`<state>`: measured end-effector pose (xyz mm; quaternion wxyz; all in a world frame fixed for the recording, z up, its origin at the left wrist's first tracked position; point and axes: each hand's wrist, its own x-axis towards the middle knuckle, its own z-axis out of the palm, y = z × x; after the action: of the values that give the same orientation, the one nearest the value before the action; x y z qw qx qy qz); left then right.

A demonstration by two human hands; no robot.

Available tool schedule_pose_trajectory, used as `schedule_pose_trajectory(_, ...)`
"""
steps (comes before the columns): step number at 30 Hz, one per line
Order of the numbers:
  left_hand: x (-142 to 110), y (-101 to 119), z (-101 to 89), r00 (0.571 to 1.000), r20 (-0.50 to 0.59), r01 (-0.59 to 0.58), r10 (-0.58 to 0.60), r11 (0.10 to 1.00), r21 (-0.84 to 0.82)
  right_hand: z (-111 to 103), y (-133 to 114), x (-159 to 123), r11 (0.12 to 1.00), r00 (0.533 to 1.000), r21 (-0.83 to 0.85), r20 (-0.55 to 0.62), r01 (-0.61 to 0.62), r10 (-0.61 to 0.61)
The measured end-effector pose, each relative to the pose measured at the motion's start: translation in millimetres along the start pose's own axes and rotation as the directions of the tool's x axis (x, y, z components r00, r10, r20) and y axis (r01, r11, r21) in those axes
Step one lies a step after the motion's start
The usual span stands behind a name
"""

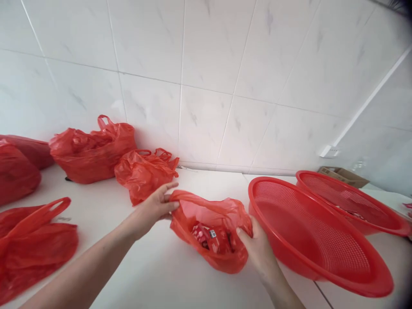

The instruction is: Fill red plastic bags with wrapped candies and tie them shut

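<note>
A thin red plastic bag rests on the white tabletop between my hands, its mouth spread wide. Inside it lie several small red packets, one with a white label; their exact kind is not clear. My left hand pinches the bag's left rim, with the thumb on one side and fingers on the other. On the opposite side, my right hand grips the right rim, the thumb over its edge and the other fingers mostly hidden behind the plastic.
A red perforated basket stands just right of my right hand, a second red basket behind it. A cardboard box sits near the tiled wall. Several filled red bags line the left, and another red bag lies nearer.
</note>
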<state>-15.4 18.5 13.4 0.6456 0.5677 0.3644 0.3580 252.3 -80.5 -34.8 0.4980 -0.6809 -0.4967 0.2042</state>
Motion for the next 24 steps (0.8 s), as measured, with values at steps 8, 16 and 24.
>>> schedule_pose_trajectory(8, 3, 72, -4.1, 0.904, -0.234, -0.376, 0.358, 0.926, -0.033, -54, -50, -2, 0.986, 0.897, 0.151, -0.442, 0.072, 0.002)
schedule_pose_trajectory(16, -2, 73, -7.4, 0.943, -0.175, -0.222, 0.284, 0.925, 0.307, -82, -40, 1, 0.997, 0.933, -0.07, -0.357, 0.021, -0.045)
schedule_pose_trajectory(24, -26, 80, -15.9, 0.981, -0.034, -0.173, 0.192, 0.939, 0.296, -80, -32, -7, 0.998, 0.952, 0.06, -0.307, 0.031, -0.011)
